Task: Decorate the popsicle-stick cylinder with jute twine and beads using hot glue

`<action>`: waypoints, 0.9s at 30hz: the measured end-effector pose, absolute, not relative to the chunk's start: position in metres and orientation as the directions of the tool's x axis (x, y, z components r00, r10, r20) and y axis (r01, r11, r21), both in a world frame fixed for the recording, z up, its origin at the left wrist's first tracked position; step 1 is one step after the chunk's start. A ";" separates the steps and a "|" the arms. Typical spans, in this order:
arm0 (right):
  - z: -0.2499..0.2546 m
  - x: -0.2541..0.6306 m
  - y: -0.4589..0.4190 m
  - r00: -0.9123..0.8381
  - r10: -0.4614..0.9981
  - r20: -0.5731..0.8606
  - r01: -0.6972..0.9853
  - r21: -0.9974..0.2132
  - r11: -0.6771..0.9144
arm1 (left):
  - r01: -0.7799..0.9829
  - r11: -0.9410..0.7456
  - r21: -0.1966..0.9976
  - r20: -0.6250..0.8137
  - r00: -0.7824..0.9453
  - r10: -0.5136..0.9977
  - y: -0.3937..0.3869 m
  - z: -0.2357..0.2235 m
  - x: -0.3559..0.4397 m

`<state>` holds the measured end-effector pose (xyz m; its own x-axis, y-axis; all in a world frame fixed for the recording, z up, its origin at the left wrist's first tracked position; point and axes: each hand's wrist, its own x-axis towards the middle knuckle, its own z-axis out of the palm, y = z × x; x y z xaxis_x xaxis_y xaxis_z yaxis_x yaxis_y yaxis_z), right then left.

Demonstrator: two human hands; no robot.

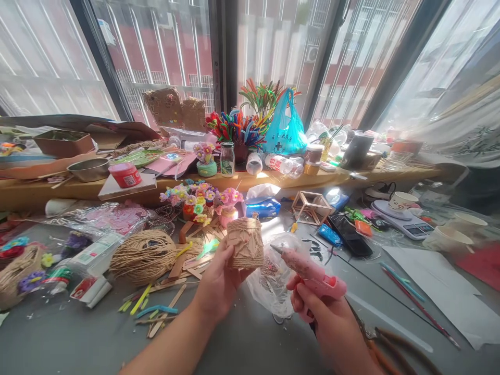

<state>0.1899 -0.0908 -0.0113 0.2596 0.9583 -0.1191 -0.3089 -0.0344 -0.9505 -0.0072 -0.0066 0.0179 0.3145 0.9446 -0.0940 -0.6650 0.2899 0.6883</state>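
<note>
Wrapped around a small twine-covered pot, my left hand holds it up over the table; raised twine or stick pieces decorate its side. My right hand grips a pink hot glue gun, whose metal nozzle points left toward the pot, with a gap between them. Below and behind the glue gun lies a clear plastic bag with small bits inside. Left of the pot sits a bundle of jute twine, beside scattered wooden craft sticks.
Pliers with orange handles lie near my right forearm. Further right are a black phone, a digital scale with a paper cup, and white paper. Yarn flowers stand behind. A cluttered ledge runs below the windows.
</note>
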 end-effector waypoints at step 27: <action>-0.004 0.190 -0.097 0.057 0.976 0.211 0.242 -0.951 0.192 | -0.638 0.191 0.746 -0.003 0.283 0.959 -0.011 0.008 -0.001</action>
<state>0.1902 -0.0970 -0.0045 0.0565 0.9758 0.2111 0.2418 0.1918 -0.9512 -0.0011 -0.0113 0.0081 0.2834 0.9590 -0.0034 -0.6379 0.1912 0.7460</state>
